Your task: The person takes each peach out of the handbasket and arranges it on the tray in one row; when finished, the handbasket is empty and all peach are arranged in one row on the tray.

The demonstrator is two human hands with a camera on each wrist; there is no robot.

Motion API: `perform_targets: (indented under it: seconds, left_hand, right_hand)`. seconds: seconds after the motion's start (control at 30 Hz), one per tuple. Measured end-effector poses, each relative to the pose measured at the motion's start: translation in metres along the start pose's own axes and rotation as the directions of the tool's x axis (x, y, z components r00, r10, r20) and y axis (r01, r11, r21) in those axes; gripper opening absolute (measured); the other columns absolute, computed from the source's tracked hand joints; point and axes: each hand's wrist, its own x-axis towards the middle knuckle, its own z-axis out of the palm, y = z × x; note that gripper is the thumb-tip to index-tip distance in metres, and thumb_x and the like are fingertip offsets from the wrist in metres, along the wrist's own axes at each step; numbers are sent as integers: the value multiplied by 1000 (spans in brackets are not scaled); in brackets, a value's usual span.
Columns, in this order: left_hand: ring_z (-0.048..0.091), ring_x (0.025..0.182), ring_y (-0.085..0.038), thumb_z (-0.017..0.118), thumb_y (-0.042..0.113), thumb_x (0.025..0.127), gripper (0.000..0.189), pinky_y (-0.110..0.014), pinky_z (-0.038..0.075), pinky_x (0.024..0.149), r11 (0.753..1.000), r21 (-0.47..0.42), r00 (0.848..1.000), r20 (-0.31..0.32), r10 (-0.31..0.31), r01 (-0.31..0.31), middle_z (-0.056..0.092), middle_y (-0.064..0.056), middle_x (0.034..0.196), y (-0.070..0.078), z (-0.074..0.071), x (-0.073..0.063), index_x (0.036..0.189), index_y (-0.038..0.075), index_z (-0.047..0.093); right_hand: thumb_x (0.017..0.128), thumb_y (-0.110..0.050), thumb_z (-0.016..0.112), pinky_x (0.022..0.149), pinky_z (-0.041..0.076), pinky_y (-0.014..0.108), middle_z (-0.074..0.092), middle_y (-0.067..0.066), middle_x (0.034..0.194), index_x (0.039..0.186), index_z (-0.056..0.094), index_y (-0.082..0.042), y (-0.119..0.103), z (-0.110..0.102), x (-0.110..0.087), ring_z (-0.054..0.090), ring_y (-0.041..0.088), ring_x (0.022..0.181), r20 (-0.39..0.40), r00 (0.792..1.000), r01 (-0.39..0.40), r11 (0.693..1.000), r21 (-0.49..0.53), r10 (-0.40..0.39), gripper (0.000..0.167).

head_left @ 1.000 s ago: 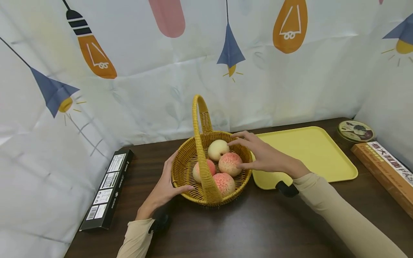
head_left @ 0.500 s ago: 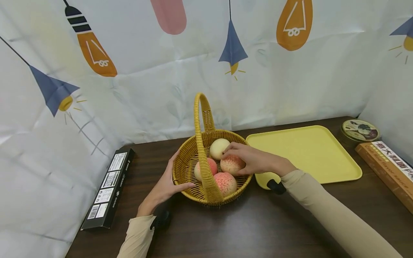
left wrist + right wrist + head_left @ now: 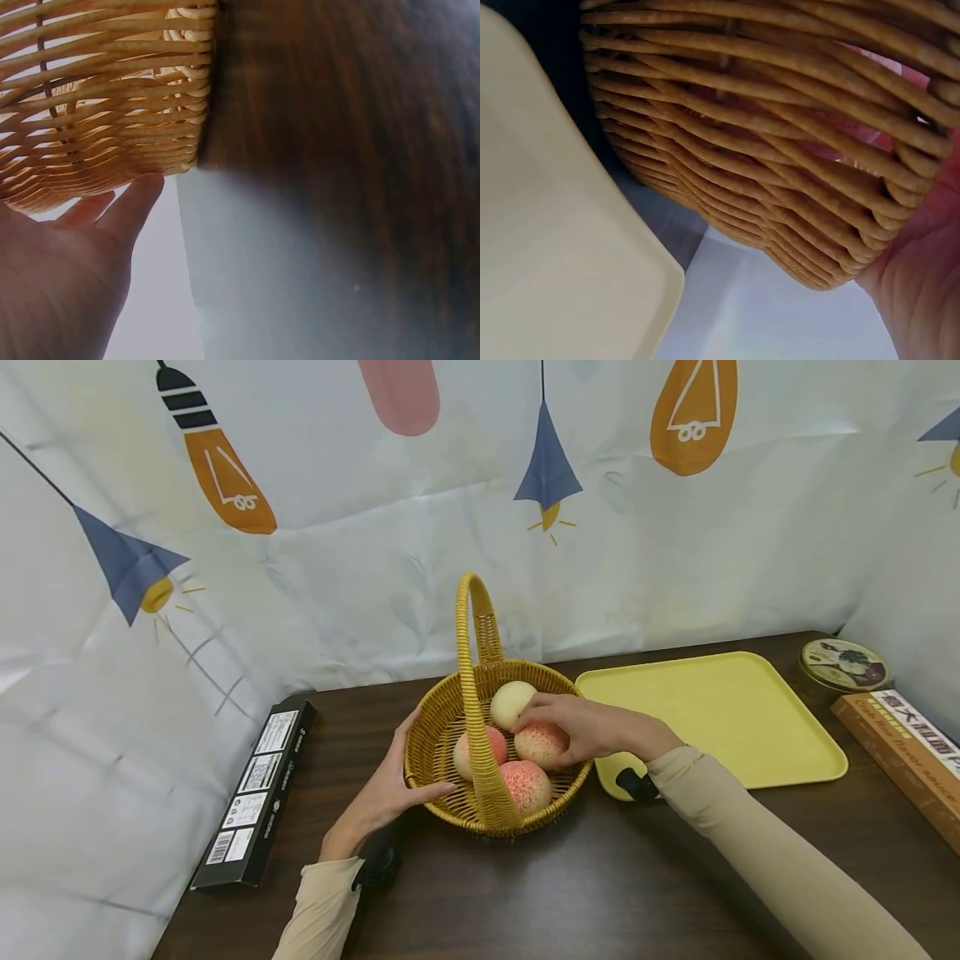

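A yellow woven basket (image 3: 422,758) with a tall arched handle (image 3: 467,668) stands on the dark table. My left hand (image 3: 384,787) holds its left side, thumb over the rim and fingers along the outer wall. Inside the basket, my right hand (image 3: 588,727) grips a pink-speckled peach (image 3: 538,745), fingers on its far side and thumb on the near side. Around it lie a pale cream peach (image 3: 510,705) at the back, another peach (image 3: 462,758) partly behind the handle, and a speckled peach (image 3: 527,787) in front. The right wrist view shows mostly wickerwork (image 3: 727,135), with the grip hidden.
A yellow tray (image 3: 720,718) lies right of the basket, its near left corner under the right wrist. Beyond it are a round tin (image 3: 843,663) and a long brown box (image 3: 892,752). At left lies a black box (image 3: 251,793). A printed curtain (image 3: 360,593) hangs behind.
My right hand has come down and left from over the basket's right rim and closed its fingers round the speckled peach. The left hand keeps its hold on the basket.
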Motion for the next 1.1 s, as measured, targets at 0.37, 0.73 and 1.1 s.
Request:
perform_targets:
  seconds: [0.37,0.73,1.1]
  left_hand:
    - [38,146,-41,87,29,87,118,-59,40,110,1000,26,1000,-11,-6,6,22,-17,167,2,-1,-2,168,24,2]
    - [37,148,-40,87,33,87,119,-59,38,112,999,23,999,-4,-40,40,21,-18,167,2,0,-2,168,24,1]
    - [37,147,-42,85,29,89,118,-57,41,110,1000,-12,1000,13,-18,19,23,-21,166,1,0,-1,168,24,-2]
  right_hand:
    - [79,-15,90,94,53,45,57,12,130,126,70,-10,1,4,5,57,29,116,-33,999,10,1000,3,-10,51]
    - [75,-13,94,90,55,42,53,6,123,131,69,-15,-12,-13,-16,57,24,111,-192,979,-34,987,155,63,62]
    - [73,0,94,79,58,27,53,7,131,137,66,-12,-15,-84,-66,56,20,109,-400,911,-62,991,115,104,71]
